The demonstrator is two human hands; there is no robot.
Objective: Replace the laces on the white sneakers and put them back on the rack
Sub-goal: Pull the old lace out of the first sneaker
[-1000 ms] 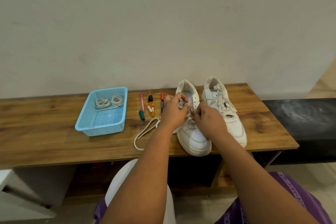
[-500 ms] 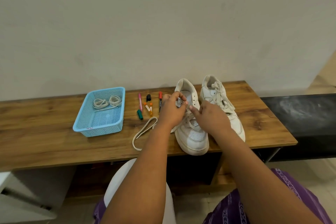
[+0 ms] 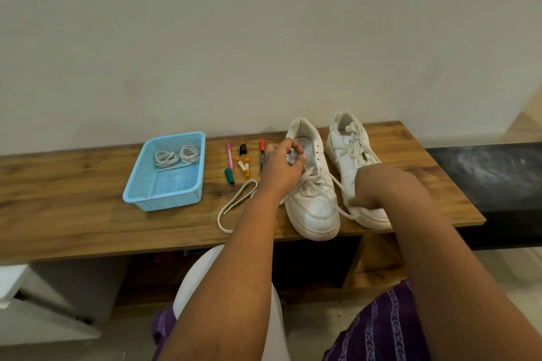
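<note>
I see L hand [image 3: 281, 167] pinching the tongue of the near shoe [image 3: 312, 184] on the bench [image 3: 88, 214]. R hand [image 3: 378, 187] pulls the lace [image 3: 337, 184] toward me, across the shoe's long axis (R finger state: can't tell).

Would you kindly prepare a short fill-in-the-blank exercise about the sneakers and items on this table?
1. The coiled spare laces lie inside the ____ basket.
2. The left hand holds the tongue of the ____ sneaker.
3. The right sneaker is still fully ____.
4. The markers lie between the basket and the ____.

Missing words: blue; left; laced; sneakers
</note>
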